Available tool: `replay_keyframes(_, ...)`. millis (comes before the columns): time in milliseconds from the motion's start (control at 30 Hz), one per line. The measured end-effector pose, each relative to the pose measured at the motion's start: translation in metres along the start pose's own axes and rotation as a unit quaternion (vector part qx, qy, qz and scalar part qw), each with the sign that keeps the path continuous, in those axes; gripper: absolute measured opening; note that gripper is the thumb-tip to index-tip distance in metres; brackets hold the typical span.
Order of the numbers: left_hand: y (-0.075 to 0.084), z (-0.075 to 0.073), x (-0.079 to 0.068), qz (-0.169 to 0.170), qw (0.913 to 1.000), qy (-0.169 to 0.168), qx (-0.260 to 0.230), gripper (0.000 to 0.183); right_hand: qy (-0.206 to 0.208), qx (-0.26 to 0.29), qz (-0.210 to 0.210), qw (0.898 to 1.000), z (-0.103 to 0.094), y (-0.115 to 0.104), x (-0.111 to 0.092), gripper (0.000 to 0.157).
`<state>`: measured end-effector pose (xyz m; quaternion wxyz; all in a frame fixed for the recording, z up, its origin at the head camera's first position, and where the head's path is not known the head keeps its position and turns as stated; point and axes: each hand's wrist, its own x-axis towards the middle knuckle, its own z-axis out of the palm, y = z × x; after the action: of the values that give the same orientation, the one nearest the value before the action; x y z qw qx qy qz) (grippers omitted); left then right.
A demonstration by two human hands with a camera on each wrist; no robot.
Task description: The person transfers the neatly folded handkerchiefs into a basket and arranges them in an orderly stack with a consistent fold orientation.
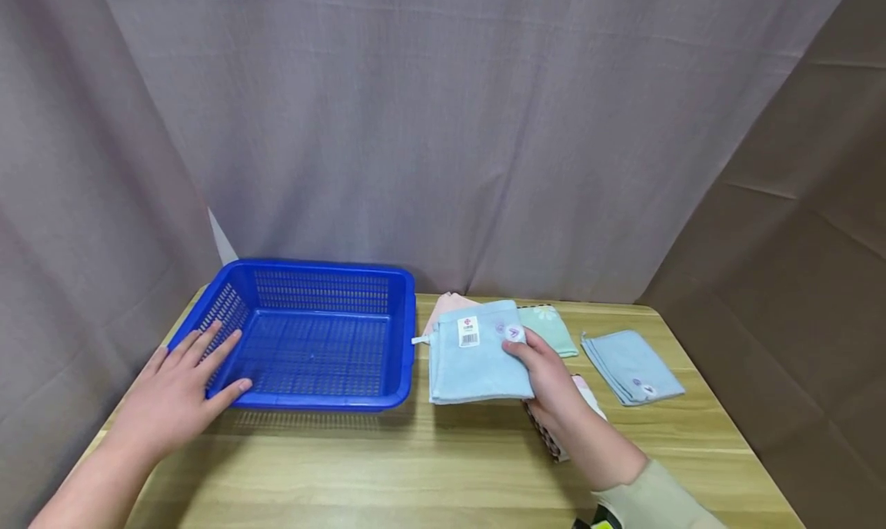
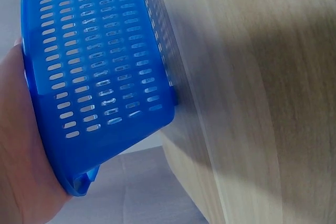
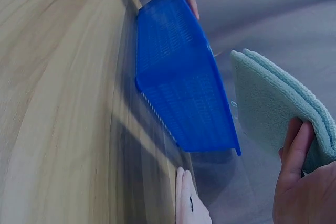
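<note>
In the head view, a folded light blue towel (image 1: 477, 367) with a white label and a hanging loop is held above the table, just right of the basket. My right hand (image 1: 557, 379) pinches its right edge, thumb on top. The right wrist view shows fingers under the folded towel (image 3: 268, 98). My left hand (image 1: 169, 394), fingers spread, rests on the left rim of a blue plastic basket (image 1: 404, 344). From the left wrist, the basket's slotted side wall (image 2: 100, 61) hides most of that hand (image 2: 26, 156).
Another blue towel (image 1: 633, 364) lies at the table's right. A green towel (image 1: 550, 333) and a pink one (image 1: 450, 304) lie behind the held towel, partly hidden. A checkered-edged cloth (image 1: 550, 437) sits beneath my right wrist. Grey curtain (image 1: 443, 129) hangs behind the wooden table (image 1: 346, 475).
</note>
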<state>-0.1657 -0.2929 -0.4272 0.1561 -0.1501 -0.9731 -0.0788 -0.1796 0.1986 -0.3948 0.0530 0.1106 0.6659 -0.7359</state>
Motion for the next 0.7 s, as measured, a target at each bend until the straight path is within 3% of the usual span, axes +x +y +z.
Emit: replay_keyframes(700, -0.001, -0.001, 0.001, 0.003, 0.9996, -0.027, -0.001, 0.071, -0.021, 0.042, -0.002, 0.999, 0.033, -0.01, 0.002, 0.054)
